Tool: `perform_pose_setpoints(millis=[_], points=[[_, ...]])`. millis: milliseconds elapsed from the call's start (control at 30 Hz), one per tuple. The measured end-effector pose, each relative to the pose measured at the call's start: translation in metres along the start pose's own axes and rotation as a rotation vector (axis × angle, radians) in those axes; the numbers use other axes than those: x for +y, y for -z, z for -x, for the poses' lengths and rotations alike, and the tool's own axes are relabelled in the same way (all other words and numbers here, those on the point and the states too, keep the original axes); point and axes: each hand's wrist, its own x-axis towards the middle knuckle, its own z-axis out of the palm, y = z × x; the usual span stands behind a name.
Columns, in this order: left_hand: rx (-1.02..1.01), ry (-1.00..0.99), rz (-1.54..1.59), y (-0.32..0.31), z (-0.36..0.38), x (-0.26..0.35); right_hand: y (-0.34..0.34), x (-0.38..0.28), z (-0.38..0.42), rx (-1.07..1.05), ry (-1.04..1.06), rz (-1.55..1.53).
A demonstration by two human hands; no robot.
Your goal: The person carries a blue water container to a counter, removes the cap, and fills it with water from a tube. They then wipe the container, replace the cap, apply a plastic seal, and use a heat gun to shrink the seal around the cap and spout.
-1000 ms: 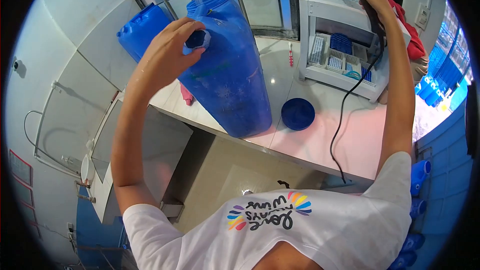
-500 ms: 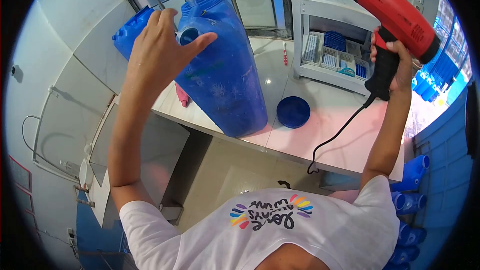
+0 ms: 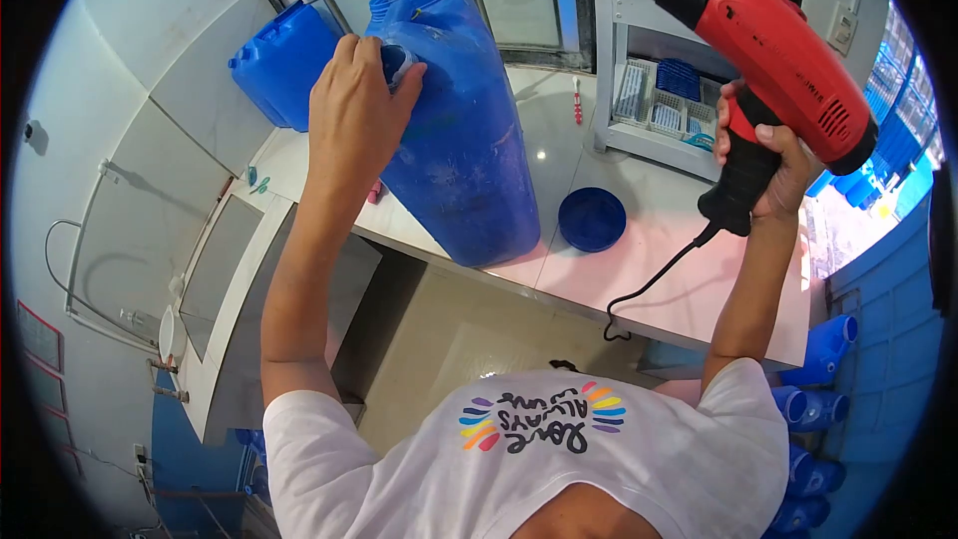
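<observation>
A tall blue plastic water jug (image 3: 459, 160) stands on the white tiled counter. My left hand (image 3: 364, 105) curls round the short spout (image 3: 399, 62) near its top, thumb on one side and fingers on the other. A pale, see-through rim shows at the spout's mouth; I cannot make out what it is. My right hand (image 3: 773, 155) grips a red and black heat gun (image 3: 788, 65) by its black handle, raised over the counter. Its nozzle points to the upper left, above the jug. The black cord hangs down over the counter. A round blue lid (image 3: 592, 220) lies beside the jug.
Another blue jug (image 3: 284, 65) stands behind on the left. A white shelf rack (image 3: 654, 145) with baskets is at the back right, and a red-and-white toothbrush-like item (image 3: 577, 102) lies near it. Several blue containers (image 3: 823, 404) are stacked at the lower right.
My left hand has moved right and closed from a spread pose onto the spout. My right hand has brought the heat gun slightly left and down.
</observation>
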Motion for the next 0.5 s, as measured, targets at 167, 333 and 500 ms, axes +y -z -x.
perform_pose_setpoints(millis=[167, 333, 500], points=[[-0.052, 0.027, 0.022, 0.002, -0.002, -0.003, 0.001, 0.023, 0.015, -0.081, -0.119, -0.055], [0.141, 0.008, -0.001, -0.005, 0.015, 0.005, -0.017, 0.033, 0.038, -0.102, -0.274, -0.061], [0.241, 0.222, 0.209, -0.018, 0.028, 0.003, -0.03, 0.041, 0.042, -0.178, -0.314, -0.119]])
